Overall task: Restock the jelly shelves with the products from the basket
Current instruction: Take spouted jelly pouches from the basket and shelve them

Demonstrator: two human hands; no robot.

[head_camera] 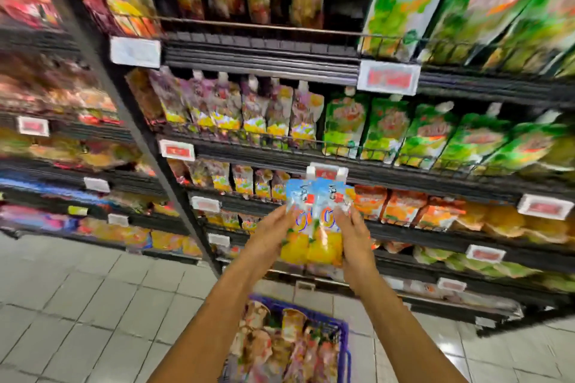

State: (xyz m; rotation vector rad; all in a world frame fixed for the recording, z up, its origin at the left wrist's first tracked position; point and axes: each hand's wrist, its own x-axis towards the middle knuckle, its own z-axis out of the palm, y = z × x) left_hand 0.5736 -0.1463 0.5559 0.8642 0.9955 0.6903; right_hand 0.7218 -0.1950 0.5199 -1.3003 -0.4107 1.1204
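Two blue-and-yellow jelly pouches are held upright side by side in front of the black shelves. My left hand grips their left edge and my right hand grips their right edge. They hover level with the row of small yellow pouches and the orange packs. Below my forearms sits the blue basket on the floor, filled with several brownish jelly pouches. The whole view is motion-blurred.
Green pouches and purple-yellow pouches fill the shelf above, behind a wire rail. Price tags hang on the shelf fronts. A second shelf unit stands to the left. Grey floor tiles lie at lower left.
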